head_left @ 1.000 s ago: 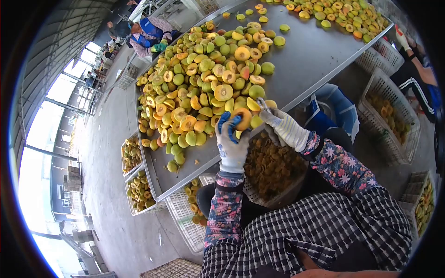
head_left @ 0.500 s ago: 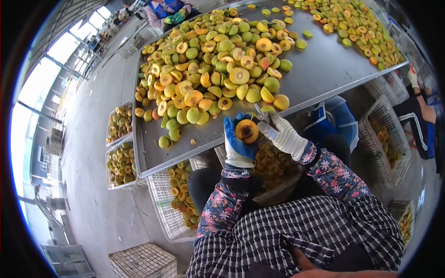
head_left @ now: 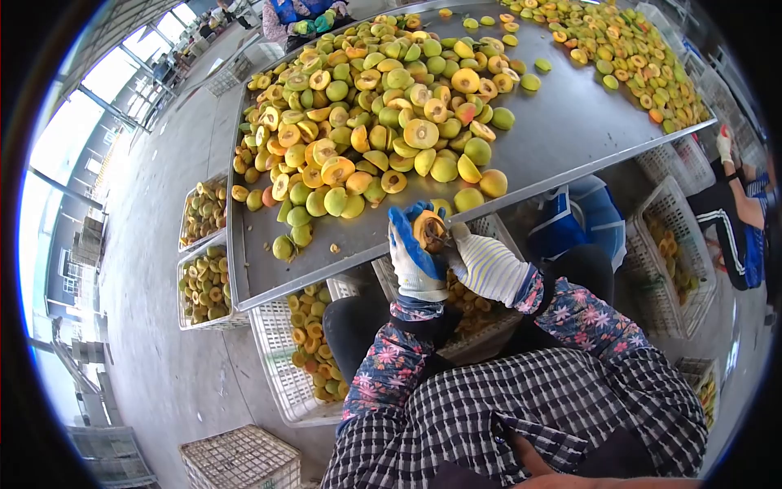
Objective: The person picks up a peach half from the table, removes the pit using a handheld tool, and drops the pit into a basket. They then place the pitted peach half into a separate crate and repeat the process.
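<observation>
In my left hand [head_left: 414, 262], gloved in white with a blue coating, a peach half [head_left: 425, 223] sits cupped with its cut orange face towards my right hand. My right hand [head_left: 490, 265], in a striped white glove, is closed around a small metal hand tool [head_left: 441, 237], mostly hidden by the fingers. The tool's end meets the dark centre of the peach half. Both hands are just off the front edge of the metal table [head_left: 538, 138], below a big heap of halved peaches [head_left: 366, 122].
Another heap of halved peaches [head_left: 627, 61] lies at the table's far right. Fruit-filled crates [head_left: 273, 350] stand below and left of the table. A blue container [head_left: 599, 216] and another crate [head_left: 676, 269] are at right. Co-workers [head_left: 301, 20] are at the far side and right.
My right hand has come in and turned, bringing the tool from above the fingers down into the cut face of the peach half. My left hand still holds the half, now more tilted.
</observation>
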Demonstrator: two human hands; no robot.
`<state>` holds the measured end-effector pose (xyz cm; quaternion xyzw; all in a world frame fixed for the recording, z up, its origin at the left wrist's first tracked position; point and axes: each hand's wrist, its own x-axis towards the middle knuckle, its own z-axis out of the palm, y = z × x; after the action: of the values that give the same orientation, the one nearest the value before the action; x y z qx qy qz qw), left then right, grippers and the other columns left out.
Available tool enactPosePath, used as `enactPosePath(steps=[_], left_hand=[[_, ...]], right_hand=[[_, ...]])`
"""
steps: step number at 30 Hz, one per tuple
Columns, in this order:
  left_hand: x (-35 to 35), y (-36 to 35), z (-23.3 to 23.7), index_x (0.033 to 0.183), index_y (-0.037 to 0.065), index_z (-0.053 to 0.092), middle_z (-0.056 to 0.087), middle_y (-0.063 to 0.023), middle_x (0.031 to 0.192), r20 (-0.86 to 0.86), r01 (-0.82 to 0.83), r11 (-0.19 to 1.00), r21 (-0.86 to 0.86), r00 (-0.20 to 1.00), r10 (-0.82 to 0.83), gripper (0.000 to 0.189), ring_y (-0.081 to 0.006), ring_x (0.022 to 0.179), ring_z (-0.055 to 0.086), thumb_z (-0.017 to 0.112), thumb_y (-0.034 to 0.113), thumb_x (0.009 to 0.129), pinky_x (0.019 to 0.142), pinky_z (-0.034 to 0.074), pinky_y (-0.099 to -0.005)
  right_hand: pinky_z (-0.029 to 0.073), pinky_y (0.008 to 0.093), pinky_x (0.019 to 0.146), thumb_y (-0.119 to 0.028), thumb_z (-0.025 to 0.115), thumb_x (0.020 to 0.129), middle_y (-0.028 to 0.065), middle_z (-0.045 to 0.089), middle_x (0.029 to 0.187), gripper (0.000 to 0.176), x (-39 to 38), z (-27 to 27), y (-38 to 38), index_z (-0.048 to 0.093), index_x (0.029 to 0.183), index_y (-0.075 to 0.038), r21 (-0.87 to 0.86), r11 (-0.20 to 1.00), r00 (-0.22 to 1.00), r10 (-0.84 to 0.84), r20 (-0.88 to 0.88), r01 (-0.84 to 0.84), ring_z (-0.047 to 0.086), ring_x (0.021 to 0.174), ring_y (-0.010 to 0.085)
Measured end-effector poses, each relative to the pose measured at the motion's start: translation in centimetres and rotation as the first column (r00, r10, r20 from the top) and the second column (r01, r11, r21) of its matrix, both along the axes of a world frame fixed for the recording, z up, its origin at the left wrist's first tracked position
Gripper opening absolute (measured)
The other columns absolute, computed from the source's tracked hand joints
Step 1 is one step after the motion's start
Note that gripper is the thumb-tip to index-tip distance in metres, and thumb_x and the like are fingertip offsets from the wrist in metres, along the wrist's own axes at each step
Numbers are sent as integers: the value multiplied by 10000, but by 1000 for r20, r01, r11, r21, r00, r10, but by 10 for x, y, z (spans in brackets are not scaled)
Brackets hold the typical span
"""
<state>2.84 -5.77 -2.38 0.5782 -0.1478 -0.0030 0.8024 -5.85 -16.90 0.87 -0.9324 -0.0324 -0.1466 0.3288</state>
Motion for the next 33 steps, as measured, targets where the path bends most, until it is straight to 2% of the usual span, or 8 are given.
enactPosePath(steps=[3, 9, 15, 20, 24, 29, 30, 33], left_hand=[[-2, -3, 10, 1131, -17, 482, 581, -109, 1077, -313, 27, 910, -413, 934, -170, 324, -250, 1040, 589, 660, 87, 881, 989, 471, -371], [-6, 6, 38, 1028, -20, 477, 600, -93, 944, 124, 39, 939, 341, 989, -86, 290, -232, 893, 638, 692, 4, 833, 819, 549, -347], [4, 9, 23, 1077, -29, 485, 587, -139, 977, -311, 156, 973, -172, 928, -204, 296, -242, 925, 627, 591, 217, 950, 835, 561, -368], [-7, -4, 25, 1064, -1, 523, 592, -144, 1005, -228, 6, 992, -130, 973, -36, 503, -257, 941, 610, 410, 486, 1006, 909, 527, -420], [-7, -3, 23, 1036, 9, 527, 602, -129, 973, -271, -4, 988, -157, 962, -39, 501, -243, 926, 611, 398, 492, 1009, 917, 505, -389], [-7, 3, 26, 996, 9, 514, 590, -122, 948, -129, 31, 996, 88, 991, -19, 476, -248, 940, 614, 404, 471, 1014, 911, 503, -393], [-1, 3, 18, 971, 8, 515, 581, -122, 938, -304, 68, 985, -160, 946, -115, 469, -265, 945, 609, 428, 468, 1007, 901, 510, -424], [2, 6, 16, 947, 13, 521, 579, -121, 938, -231, 145, 975, -169, 956, -183, 471, -284, 950, 604, 431, 471, 1005, 895, 510, -454]], right_hand=[[493, 491, 566, -186, 594, 874, 218, 617, 712, 371, 1, -7, 3, 462, 1099, 77, -25, 999, 999, 29, 37, -28, 617, 647, 412], [497, 433, 661, -142, 574, 909, 226, 620, 852, 284, -3, -7, -3, 493, 1111, 41, 108, 986, 982, 138, -129, -125, 619, 780, 395], [495, 438, 705, -158, 593, 918, 236, 629, 898, 272, 6, -31, -10, 486, 1108, 5, 366, 894, 963, 267, 25, -257, 626, 853, 403], [502, 446, 714, -157, 569, 923, 233, 637, 887, 306, -1, 10, -8, 451, 1151, 9, 111, 992, 960, 80, -268, -52, 628, 852, 417], [509, 463, 689, -177, 566, 910, 226, 641, 825, 319, 2, -18, 7, 449, 1141, 11, 368, 926, 994, 99, -40, -78, 632, 798, 420], [510, 451, 721, -158, 544, 921, 223, 641, 857, 269, 4, -27, 1, 464, 1125, -2, 298, 948, 971, 167, -170, -111, 630, 824, 408], [509, 447, 735, -156, 532, 929, 222, 641, 872, 250, 4, -27, 0, 469, 1119, -7, 313, 944, 958, 180, -226, -104, 629, 837, 404], [469, 407, 883, -214, 505, 971, 230, 631, 1033, 285, 2, -15, 2, 502, 1162, -2, 471, 866, 939, 286, -193, -167, 598, 990, 378]])
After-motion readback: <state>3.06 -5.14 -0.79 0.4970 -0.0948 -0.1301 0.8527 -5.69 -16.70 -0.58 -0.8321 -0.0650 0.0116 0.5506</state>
